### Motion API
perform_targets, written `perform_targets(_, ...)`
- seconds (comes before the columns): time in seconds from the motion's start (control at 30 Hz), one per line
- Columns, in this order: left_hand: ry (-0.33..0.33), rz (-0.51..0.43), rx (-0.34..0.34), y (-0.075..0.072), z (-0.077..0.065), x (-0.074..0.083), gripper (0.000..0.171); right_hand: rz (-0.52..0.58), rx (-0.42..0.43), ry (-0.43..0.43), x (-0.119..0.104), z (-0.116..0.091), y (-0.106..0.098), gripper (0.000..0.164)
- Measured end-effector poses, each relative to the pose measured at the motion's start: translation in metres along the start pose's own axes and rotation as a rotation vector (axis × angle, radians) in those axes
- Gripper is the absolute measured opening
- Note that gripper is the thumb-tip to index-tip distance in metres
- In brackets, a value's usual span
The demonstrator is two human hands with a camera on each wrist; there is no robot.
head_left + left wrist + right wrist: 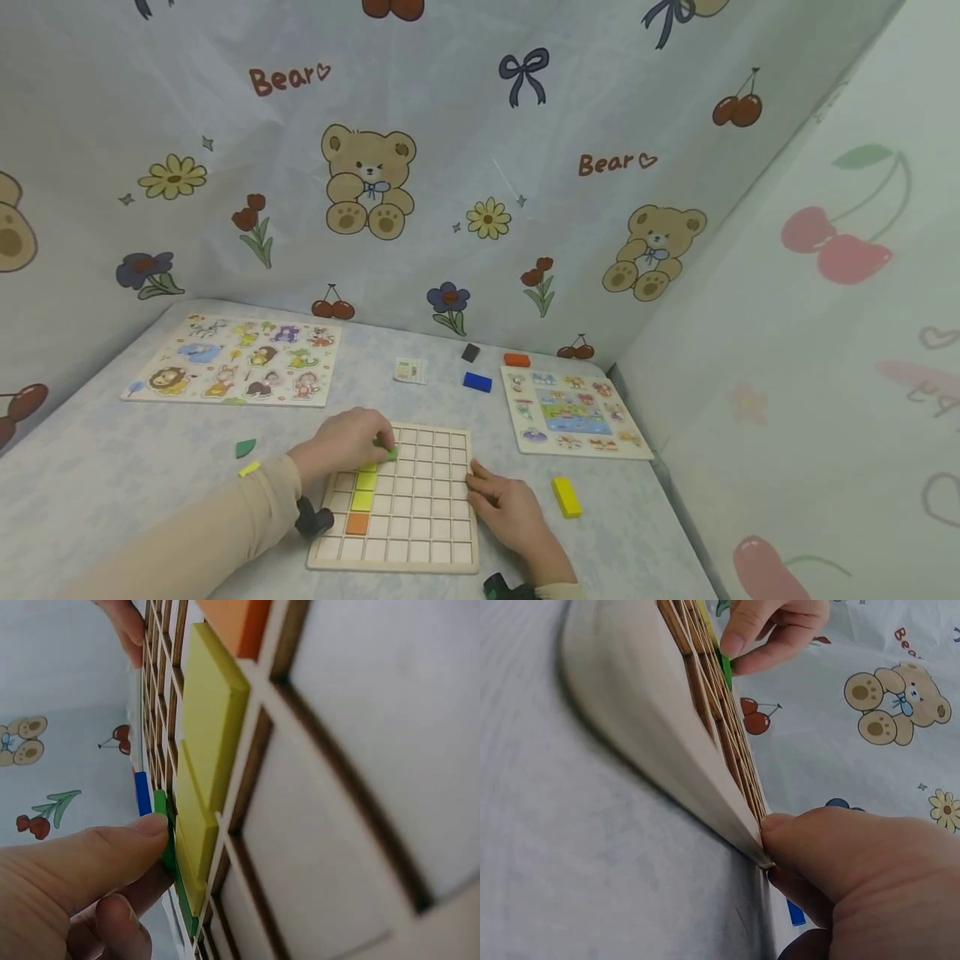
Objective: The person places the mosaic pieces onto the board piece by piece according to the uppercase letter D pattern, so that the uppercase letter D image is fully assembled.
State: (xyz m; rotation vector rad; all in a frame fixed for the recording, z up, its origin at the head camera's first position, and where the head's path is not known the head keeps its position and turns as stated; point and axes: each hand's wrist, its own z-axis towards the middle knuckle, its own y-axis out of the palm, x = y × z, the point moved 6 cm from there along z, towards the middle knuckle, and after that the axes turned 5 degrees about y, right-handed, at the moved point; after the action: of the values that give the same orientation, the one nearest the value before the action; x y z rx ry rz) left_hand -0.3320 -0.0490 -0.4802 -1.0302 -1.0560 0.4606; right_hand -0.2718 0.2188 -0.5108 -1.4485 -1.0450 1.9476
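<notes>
A wooden grid board with square cells lies flat on the table. My left hand is over its upper left part and pinches a small green tile between thumb and fingers. Beside that tile, yellow tiles sit in one column of cells, with another green tile past them, partly covered by the hand. An orange tile occupies a cell nearer the front. At the board's right side my right hand grips the edge, thumb on the rim and a finger against the side.
An animal puzzle board lies back left, a smaller picture puzzle back right. Blue, orange, dark and yellow blocks lie about. Left of the board are a green piece and a yellow piece.
</notes>
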Motion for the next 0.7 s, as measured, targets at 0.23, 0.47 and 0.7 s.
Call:
perform_targets(0.23,-0.027,-0.039,0.011,0.000,0.004,-0.002,0.010,-0.004,-0.018,-0.005,0.001,-0.001,0.000,0.035)
perform_targets(0.47,-0.030,-0.043,0.037,-0.007,-0.001,-0.002,0.006,-0.020,-0.013,0.002,0.001,0.000,0.003,0.035)
perform_targets(0.7,-0.104,0.000,0.131,-0.061,-0.041,-0.017,0.015,-0.014,0.000,0.017,0.003,-0.001,0.002,0.034)
